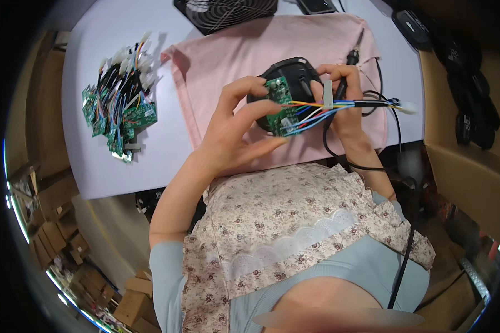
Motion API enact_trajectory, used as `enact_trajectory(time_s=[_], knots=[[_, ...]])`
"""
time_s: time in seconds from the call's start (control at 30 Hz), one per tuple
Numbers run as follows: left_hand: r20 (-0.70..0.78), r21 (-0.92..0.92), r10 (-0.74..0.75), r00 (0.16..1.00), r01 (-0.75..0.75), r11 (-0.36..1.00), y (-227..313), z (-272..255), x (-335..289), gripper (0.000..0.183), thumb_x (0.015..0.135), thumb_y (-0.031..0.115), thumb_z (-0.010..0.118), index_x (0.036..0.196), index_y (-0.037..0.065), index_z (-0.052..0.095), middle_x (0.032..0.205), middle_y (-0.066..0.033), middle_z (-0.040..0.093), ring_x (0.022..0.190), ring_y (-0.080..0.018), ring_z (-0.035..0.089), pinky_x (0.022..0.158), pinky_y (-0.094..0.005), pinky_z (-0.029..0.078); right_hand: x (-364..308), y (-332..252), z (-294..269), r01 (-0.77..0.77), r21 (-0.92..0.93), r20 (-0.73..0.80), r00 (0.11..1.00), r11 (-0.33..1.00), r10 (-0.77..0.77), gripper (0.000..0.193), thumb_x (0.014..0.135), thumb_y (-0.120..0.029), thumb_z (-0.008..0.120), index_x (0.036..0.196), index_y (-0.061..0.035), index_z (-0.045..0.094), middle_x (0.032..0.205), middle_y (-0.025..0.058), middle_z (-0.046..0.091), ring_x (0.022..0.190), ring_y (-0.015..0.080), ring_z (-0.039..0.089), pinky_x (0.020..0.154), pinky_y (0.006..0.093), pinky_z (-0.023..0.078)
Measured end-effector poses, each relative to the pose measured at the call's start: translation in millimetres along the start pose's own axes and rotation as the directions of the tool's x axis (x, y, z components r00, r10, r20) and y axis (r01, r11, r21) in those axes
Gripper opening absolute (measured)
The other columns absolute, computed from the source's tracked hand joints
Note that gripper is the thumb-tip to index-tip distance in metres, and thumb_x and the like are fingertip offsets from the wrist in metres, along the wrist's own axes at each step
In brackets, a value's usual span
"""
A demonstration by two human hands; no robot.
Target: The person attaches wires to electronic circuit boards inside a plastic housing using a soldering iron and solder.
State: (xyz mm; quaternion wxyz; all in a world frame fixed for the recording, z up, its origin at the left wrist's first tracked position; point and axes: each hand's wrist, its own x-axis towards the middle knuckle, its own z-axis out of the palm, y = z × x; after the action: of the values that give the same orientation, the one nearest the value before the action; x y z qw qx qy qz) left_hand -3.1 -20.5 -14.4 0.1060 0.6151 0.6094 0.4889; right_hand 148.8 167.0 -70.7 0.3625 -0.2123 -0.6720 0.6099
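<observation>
A green circuit board (279,94) is pinched at its edges between the thumb and fingers of my left hand (233,125). Coloured wires (311,115) run from the board to the right, through a pale tag, into a black sleeve with a white connector (408,108). Behind the board lies a rounded black plastic housing (299,69). My right hand (344,105) is closed at the housing's right side, with a soldering iron (352,57) held in its fingers, tip pointing away from me. Whether the right thumb also grips the housing is partly hidden.
Under the work lies a pink cloth (216,61) on a white table (166,166). To the left sits a pile of wired circuit boards (119,105). A black fan (228,14) stands at the back. Black housings (472,122) fill a cardboard box (466,161) at the right. The iron's cable (339,158) loops beside my right forearm.
</observation>
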Motion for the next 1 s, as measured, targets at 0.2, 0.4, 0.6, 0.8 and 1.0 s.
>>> enact_trajectory(time_s=[0.2,0.4,0.6,0.8,1.0], knots=[[0.165,0.160,-0.141,0.976,0.115,0.980,-18,11,12,0.059,0.067,0.020,0.093,0.120,0.009,0.070,0.129,-0.0143,0.052,0.125,-0.0345,0.055,0.103,-0.0442,0.049,2,-2,-8,0.039,0.001,0.081,0.996,0.999,-0.039,0.029,0.087,-0.010,0.082,0.108,-0.0061,0.062,0.084,-0.0043,0.053,0.067,0.0026,0.046,0.056,0.0204,0.037],[0.255,0.415,-0.102,0.962,-0.013,0.910,-10,6,21,0.049,0.068,0.028,0.090,0.112,0.012,0.074,0.126,-0.0115,0.060,0.115,-0.0319,0.057,0.100,-0.0456,0.042,4,-6,-10,0.113,-0.089,0.098,0.990,0.990,-0.104,0.034,0.074,0.006,0.071,0.102,-0.0032,0.054,0.101,0.0066,0.068,0.073,0.0139,0.058,0.066,0.0273,0.049],[0.300,0.471,-0.208,0.931,0.045,0.881,3,3,23,0.048,0.071,0.036,0.088,0.112,0.015,0.075,0.128,-0.0088,0.062,0.115,-0.0271,0.057,0.099,-0.0441,0.035,1,-6,-8,0.118,-0.059,0.119,0.987,0.991,-0.111,0.034,0.074,0.008,0.071,0.101,-0.0032,0.054,0.100,0.0066,0.067,0.075,0.0145,0.059,0.069,0.0271,0.049],[0.301,0.485,-0.208,0.931,0.039,0.874,12,1,22,0.046,0.073,0.035,0.086,0.114,0.016,0.073,0.127,-0.0076,0.060,0.113,-0.0270,0.058,0.101,-0.0481,0.032,-1,-9,-8,0.111,-0.105,0.149,0.984,0.988,-0.095,0.035,0.070,0.009,0.071,0.100,-0.0025,0.055,0.103,0.0068,0.066,0.082,0.0192,0.061,0.075,0.0294,0.051],[0.315,0.520,-0.250,0.916,0.054,0.853,12,3,24,0.048,0.073,0.039,0.086,0.112,0.014,0.076,0.125,-0.0074,0.064,0.112,-0.0243,0.059,0.099,-0.0438,0.034,-2,-10,-7,0.138,-0.087,0.145,0.982,0.987,-0.124,0.033,0.068,0.008,0.071,0.095,-0.0018,0.055,0.104,0.0081,0.066,0.087,0.0215,0.063,0.079,0.0307,0.051]])
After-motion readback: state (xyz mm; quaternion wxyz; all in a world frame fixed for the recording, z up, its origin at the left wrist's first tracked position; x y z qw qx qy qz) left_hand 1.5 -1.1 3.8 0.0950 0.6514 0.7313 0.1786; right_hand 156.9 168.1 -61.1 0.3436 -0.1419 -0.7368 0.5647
